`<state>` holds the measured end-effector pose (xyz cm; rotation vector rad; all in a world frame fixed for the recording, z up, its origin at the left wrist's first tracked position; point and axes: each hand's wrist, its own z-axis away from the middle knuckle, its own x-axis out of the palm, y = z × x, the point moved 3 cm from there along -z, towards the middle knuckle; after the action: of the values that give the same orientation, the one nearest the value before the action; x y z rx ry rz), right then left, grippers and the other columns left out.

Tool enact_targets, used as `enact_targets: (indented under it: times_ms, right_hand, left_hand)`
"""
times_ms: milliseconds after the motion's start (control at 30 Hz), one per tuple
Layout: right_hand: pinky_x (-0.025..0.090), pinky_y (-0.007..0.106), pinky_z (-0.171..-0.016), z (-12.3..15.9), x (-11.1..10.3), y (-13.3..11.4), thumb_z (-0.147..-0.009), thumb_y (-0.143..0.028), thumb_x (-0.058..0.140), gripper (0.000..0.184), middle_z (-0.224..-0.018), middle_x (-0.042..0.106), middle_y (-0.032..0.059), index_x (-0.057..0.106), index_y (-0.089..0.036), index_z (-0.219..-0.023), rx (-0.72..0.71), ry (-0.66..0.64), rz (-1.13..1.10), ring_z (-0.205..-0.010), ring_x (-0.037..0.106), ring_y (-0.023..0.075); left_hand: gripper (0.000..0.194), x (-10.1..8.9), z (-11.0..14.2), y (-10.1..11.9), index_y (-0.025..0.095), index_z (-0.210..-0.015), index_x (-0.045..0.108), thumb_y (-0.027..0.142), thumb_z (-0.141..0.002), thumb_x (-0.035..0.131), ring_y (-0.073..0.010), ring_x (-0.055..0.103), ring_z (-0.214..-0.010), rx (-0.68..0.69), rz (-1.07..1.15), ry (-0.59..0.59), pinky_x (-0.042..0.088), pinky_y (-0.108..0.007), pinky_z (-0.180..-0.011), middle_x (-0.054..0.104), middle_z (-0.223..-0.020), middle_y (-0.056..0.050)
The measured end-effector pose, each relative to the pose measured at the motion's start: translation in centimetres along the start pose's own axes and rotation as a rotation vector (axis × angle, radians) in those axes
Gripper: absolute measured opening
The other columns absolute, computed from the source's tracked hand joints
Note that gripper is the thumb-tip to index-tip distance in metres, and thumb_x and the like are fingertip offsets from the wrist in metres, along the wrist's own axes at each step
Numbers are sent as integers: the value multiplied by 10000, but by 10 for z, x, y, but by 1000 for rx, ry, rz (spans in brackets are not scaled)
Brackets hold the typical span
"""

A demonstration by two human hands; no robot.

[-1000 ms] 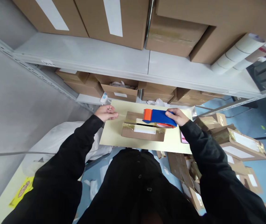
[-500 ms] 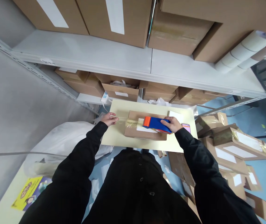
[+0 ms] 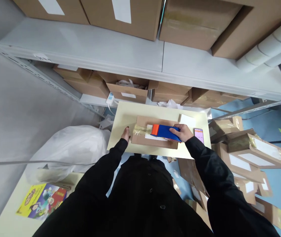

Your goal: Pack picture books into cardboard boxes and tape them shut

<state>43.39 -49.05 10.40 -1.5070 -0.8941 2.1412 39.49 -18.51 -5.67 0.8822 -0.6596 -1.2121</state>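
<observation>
A cardboard box [image 3: 140, 140] lies on the small cream table [image 3: 117, 120]. A white label [image 3: 149, 134] and a strip of clear yellowish tape [image 3: 138, 129] show on its top. My right hand [image 3: 183, 132] grips a blue and orange tape dispenser [image 3: 164, 131], held low over the box's right half, its orange end pointing left. Part of the label is hidden beneath the dispenser. My left hand [image 3: 125, 134] is at the box's left end, fingers apart and holding nothing visible; whether it touches the box is hard to tell.
A phone [image 3: 199, 135] and a white pad [image 3: 188, 120] lie right of the box. Beyond the table stands a shelf [image 3: 93, 49] with cartons and white rolls [image 3: 261, 54]. Taped parcels [image 3: 256, 151] are piled at right. A white plastic bag [image 3: 68, 148] and a colourful package [image 3: 41, 201] are at left.
My left hand has let go of the tape end it was pulling out leftward and has moved right and down to the box's end. The dispenser stays nearly in place.
</observation>
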Motion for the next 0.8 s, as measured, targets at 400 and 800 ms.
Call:
enact_targets:
  times_ms: [400, 800]
  right_hand:
    - [347, 237, -550, -8, -12, -5, -787, -570, 487, 444, -564, 531, -8, 591, -161, -650, -53, -92, 98, -534, 458, 108]
    - [339, 247, -516, 17, -64, 131, -712, -589, 556, 442, -510, 450, -31, 538, -168, -579, 108, -45, -75, -511, 410, 107]
  left_hand:
    - [1279, 45, 58, 72, -25, -1458, 90, 683, -553, 652, -361, 27, -1426, 750, -1507, -340, 110, -466, -1140, 94, -1531, -251]
    - [1268, 23, 42, 80, -40, -1454, 90, 685, -565, 631, -377, 51, -1422, 688, -1610, -292, 48, -484, -1140, 100, -1524, -266]
